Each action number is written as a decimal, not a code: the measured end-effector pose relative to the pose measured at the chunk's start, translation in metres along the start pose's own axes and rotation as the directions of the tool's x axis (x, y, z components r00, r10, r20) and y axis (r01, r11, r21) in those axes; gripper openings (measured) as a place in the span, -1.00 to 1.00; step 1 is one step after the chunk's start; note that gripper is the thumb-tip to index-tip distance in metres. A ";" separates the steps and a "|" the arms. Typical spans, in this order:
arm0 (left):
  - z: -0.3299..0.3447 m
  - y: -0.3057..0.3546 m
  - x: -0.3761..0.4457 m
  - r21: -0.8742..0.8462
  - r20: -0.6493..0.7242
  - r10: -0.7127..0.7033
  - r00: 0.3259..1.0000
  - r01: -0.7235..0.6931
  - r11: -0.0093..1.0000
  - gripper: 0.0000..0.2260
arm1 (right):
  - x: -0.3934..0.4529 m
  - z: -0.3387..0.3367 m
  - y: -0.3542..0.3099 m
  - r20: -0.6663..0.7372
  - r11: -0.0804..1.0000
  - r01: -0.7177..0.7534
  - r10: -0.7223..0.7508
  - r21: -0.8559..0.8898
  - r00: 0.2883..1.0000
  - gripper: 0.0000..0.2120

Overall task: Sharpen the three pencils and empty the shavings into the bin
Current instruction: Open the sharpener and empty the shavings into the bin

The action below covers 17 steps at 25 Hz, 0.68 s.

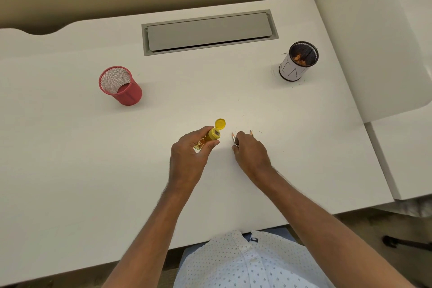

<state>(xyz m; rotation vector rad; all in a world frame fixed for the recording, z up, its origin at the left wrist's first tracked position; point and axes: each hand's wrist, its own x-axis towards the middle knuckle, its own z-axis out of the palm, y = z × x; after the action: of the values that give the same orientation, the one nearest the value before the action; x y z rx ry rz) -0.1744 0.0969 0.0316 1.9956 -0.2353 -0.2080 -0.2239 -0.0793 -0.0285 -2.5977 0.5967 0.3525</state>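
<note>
My left hand (pixel 189 149) holds a yellow pencil sharpener (pixel 211 135) just above the middle of the white desk (pixel 70 159), its round flip lid hinged open. Close to its right, my right hand (pixel 250 152) rests on the desk, fingers curled over pencils (pixel 234 138). Two sharpened tips stick out past the fingers; the shafts are hidden under the hand, and I cannot tell how many pencils there are. The bin (pixel 299 61), a black mesh cup wrapped in white paper, stands at the far right with orange shavings inside.
A red mesh cup (pixel 120 85) stands empty at the far left. A grey cable hatch (pixel 209 31) is set into the desk's back. A few dark specks lie on the desk beyond the pencils. A second white desk (pixel 374 54) adjoins on the right.
</note>
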 end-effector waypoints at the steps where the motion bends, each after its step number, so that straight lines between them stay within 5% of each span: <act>1: 0.001 -0.001 0.002 -0.003 0.002 -0.004 1.000 0.004 1.000 -0.68 | 0.000 -0.002 0.000 0.004 1.000 -0.015 0.015 0.012 1.000 -0.90; 6: 0.009 0.000 0.008 -0.032 0.023 0.002 1.000 -0.001 0.999 -0.69 | 0.000 -0.039 0.004 -0.014 0.953 -0.111 0.120 0.282 0.993 -0.85; 9: 0.020 0.012 0.016 -0.100 0.064 -0.002 0.998 0.009 0.995 -0.71 | 0.003 -0.084 -0.005 0.101 0.609 -0.180 0.163 0.772 0.981 -0.86; 11: 0.029 0.023 0.023 -0.116 0.085 0.016 0.996 -0.006 0.993 -0.69 | 0.006 -0.112 -0.014 0.167 0.423 -0.179 0.066 0.888 0.984 -0.79; 13: 0.038 0.037 0.034 -0.127 0.095 0.049 0.994 -0.036 0.991 -0.68 | 0.006 -0.134 -0.018 0.125 0.429 -0.114 0.002 0.896 0.992 -0.77; 17: 0.055 0.061 0.060 -0.132 0.109 0.105 0.989 -0.090 0.987 -0.69 | 0.004 -0.158 -0.008 -0.135 0.642 0.116 -0.020 0.758 0.991 -0.78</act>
<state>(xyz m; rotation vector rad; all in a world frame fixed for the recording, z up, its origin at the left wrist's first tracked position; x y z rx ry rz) -0.1345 0.0083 0.0616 1.8434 -0.3839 -0.2696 -0.1940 -0.1494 0.1098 -1.7958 0.5273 -0.0878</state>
